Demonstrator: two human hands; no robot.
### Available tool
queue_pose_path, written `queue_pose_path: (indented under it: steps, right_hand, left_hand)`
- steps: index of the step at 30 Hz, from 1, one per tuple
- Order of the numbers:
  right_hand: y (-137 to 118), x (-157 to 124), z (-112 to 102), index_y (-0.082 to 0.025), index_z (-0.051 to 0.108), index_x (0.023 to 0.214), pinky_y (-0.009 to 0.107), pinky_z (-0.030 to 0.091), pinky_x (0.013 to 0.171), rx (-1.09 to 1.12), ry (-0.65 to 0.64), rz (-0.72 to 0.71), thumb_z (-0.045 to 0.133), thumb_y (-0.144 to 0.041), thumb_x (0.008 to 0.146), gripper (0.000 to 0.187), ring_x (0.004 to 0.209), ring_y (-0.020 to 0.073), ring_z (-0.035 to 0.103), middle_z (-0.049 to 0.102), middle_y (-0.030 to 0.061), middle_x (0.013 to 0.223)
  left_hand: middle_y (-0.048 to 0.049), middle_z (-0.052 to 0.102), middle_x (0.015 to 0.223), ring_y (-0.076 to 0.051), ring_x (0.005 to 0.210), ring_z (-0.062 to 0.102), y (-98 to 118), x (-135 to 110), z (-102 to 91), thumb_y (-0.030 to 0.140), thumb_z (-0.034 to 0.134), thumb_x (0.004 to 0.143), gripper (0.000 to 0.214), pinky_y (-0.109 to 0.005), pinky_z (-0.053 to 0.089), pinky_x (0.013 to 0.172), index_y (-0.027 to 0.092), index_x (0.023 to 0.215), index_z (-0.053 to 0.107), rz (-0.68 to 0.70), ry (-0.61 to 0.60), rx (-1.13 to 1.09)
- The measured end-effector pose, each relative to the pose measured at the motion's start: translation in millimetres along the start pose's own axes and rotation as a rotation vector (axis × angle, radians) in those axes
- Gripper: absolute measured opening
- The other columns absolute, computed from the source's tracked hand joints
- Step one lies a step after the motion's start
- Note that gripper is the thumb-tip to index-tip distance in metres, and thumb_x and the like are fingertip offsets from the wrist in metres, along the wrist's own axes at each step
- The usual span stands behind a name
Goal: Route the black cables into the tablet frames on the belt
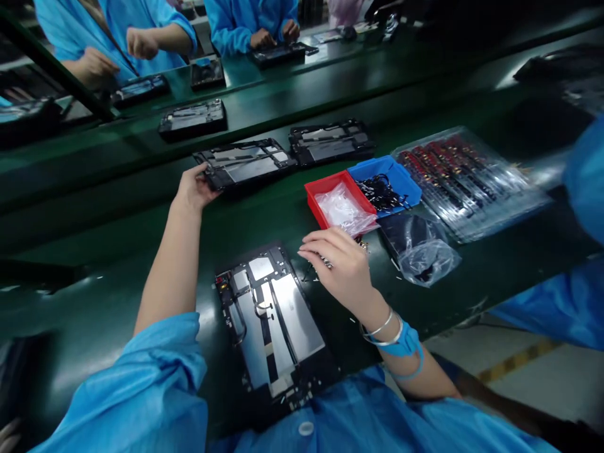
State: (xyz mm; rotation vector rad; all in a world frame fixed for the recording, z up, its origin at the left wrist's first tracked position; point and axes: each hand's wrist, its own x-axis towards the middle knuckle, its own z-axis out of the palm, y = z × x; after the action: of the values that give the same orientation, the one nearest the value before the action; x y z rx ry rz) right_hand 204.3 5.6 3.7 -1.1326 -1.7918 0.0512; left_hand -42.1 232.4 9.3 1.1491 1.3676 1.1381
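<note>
My left hand (pixel 194 189) grips the near left corner of an opened tablet (pixel 248 162), a black frame with silver battery panels and dark cables. Directly before me lies a second opened tablet (pixel 274 321), its battery plates, ribbon cables and small boards exposed. Right of it, my right hand (pixel 340 264) hovers with thumb and fingers drawn together; whatever lies between the fingertips is hidden. Small metal parts (pixel 362 244) lie scattered behind and beneath that hand. A red bin (pixel 321 207) holding a clear plastic bag stands just beyond the fingers.
A blue bin (pixel 409 189) of black cable pieces adjoins the red one. To its right sit a clear tray (pixel 500 207) of component strips and a plastic-wrapped black pack (pixel 419 248). More opened tablets (pixel 330 141) line the bench. Co-workers in blue work opposite; a blue sleeve shows at right.
</note>
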Motion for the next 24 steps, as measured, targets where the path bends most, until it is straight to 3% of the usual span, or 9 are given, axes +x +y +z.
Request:
queue_pose_path:
  steps: [3, 6, 10, 12, 14, 16, 19, 21, 24]
  right_hand:
    - [3, 1, 0, -0.018, 0.069, 0.078, 0.031, 0.053, 0.064, 0.021, -0.002, 0.014, 0.057, -0.013, 0.089, 0.017, 0.073, 0.016, 0.062, 0.069, 0.0043, 0.074]
    - [3, 3, -2, -0.021, 0.07, 0.078, 0.031, 0.052, 0.061, 0.088, -0.004, 0.09, 0.06, -0.014, 0.087, 0.016, 0.073, 0.016, 0.063, 0.069, 0.0022, 0.074]
    - [0, 4, -9, -0.023, 0.07, 0.074, 0.03, 0.05, 0.055, 0.19, 0.028, 0.241, 0.067, -0.018, 0.081, 0.009, 0.072, 0.0167, 0.064, 0.07, 0.0016, 0.075]
    - [-1, 4, -13, -0.023, 0.07, 0.073, 0.031, 0.051, 0.056, 0.24, 0.052, 0.309, 0.069, -0.019, 0.079, 0.007, 0.07, 0.0167, 0.064, 0.07, 0.0008, 0.074]
    - [0, 4, -15, -0.024, 0.069, 0.072, 0.032, 0.052, 0.059, 0.283, 0.084, 0.354, 0.072, -0.019, 0.076, 0.007, 0.07, 0.0169, 0.065, 0.071, 0.0003, 0.074]
    - [2, 4, -14, -0.025, 0.069, 0.074, 0.032, 0.053, 0.058, 0.34, 0.1, 0.377, 0.074, -0.019, 0.072, 0.008, 0.07, 0.0168, 0.065, 0.071, 0.0001, 0.077]
    - [3, 5, -10, -0.025, 0.067, 0.078, 0.031, 0.051, 0.053, 0.459, 0.061, 0.422, 0.077, -0.024, 0.068, 0.015, 0.065, 0.0155, 0.063, 0.072, 0.0001, 0.083]
    - [-2, 4, -6, -0.024, 0.064, 0.074, 0.029, 0.047, 0.046, 0.546, -0.002, 0.477, 0.079, -0.028, 0.065, 0.018, 0.06, 0.014, 0.061, 0.07, -0.0004, 0.078]
    - [-22, 1, 2, -0.022, 0.062, 0.068, 0.024, 0.038, 0.038, 0.648, -0.22, 0.564, 0.08, -0.029, 0.063, 0.02, 0.051, 0.011, 0.055, 0.064, -0.0021, 0.064]
  left_hand:
    - [0.0009, 0.056, 0.061, -0.01, 0.065, 0.058, 13, -26, 6.0, 0.009, 0.045, 0.089, 0.019, -0.027, 0.054, 0.071, 0.015, 0.071, 0.049, -0.124, 0.08, -0.142]
    - [0.0018, 0.056, 0.06, -0.009, 0.06, 0.057, 23, -84, 3.1, 0.011, 0.052, 0.082, 0.014, -0.019, 0.052, 0.06, 0.016, 0.07, 0.053, -0.137, 0.163, -0.256]
    - [0.0049, 0.049, 0.051, -0.008, 0.05, 0.051, 14, -207, -12.1, 0.014, 0.07, 0.065, 0.031, -0.016, 0.048, 0.047, 0.018, 0.052, 0.042, -0.126, 0.238, -0.33]
    - [0.0064, 0.05, 0.05, -0.007, 0.052, 0.053, -3, -273, -20.3, 0.016, 0.078, 0.057, 0.038, -0.014, 0.051, 0.053, 0.018, 0.049, 0.041, -0.153, 0.329, -0.396]
    - [0.0079, 0.053, 0.051, -0.006, 0.048, 0.052, -24, -332, -25.2, 0.02, 0.083, 0.056, 0.035, -0.012, 0.049, 0.049, 0.02, 0.053, 0.048, -0.256, 0.443, -0.398]
    - [0.0075, 0.061, 0.06, -0.009, 0.057, 0.06, -46, -376, -24.7, 0.024, 0.084, 0.062, 0.028, -0.018, 0.055, 0.06, 0.023, 0.062, 0.056, -0.334, 0.422, -0.384]
    - [0.0026, 0.07, 0.071, -0.017, 0.067, 0.066, -69, -413, -16.0, 0.036, 0.085, 0.062, 0.028, -0.03, 0.057, 0.071, 0.023, 0.075, 0.065, -0.484, 0.191, -0.408]
    - [-0.0039, 0.074, 0.08, -0.021, 0.07, 0.069, -75, -420, -10.8, 0.043, 0.082, 0.067, 0.031, -0.034, 0.056, 0.074, 0.019, 0.082, 0.07, -0.6, -0.091, -0.424]
    - [-0.0117, 0.07, 0.113, -0.026, 0.102, 0.067, -76, -416, -11.7, 0.044, 0.072, 0.078, 0.04, -0.036, 0.052, 0.086, 0.019, 0.109, 0.071, -0.654, -0.567, -0.459]
